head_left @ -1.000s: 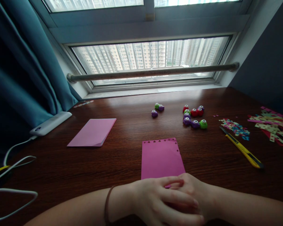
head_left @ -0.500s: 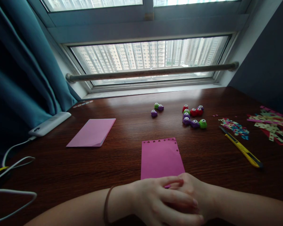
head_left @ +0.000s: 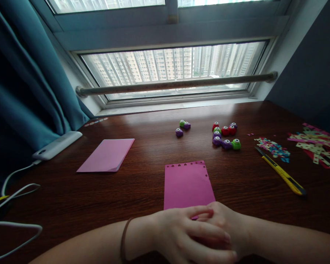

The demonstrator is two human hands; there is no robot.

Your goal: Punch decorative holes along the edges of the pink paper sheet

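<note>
My left hand (head_left: 181,233), with a brown band at the wrist, lies across my right hand (head_left: 231,227) at the bottom centre. Its fingers are spread a little and hold nothing that I can see. Most of my right hand's fingers are hidden under it. Both hands are at the near edge of a magenta sheet (head_left: 188,187), which has small holes punched along its far edge and upper right side. Between the hands and the sheet, any contact is hard to make out.
On the brown table (head_left: 143,194) lie pink paper (head_left: 107,156), several eyed purple, green and red pieces (head_left: 227,144), a yellow cutter (head_left: 283,174), confetti (head_left: 275,148) and punched strips (head_left: 319,146). A white device (head_left: 57,145) with a cable is at left.
</note>
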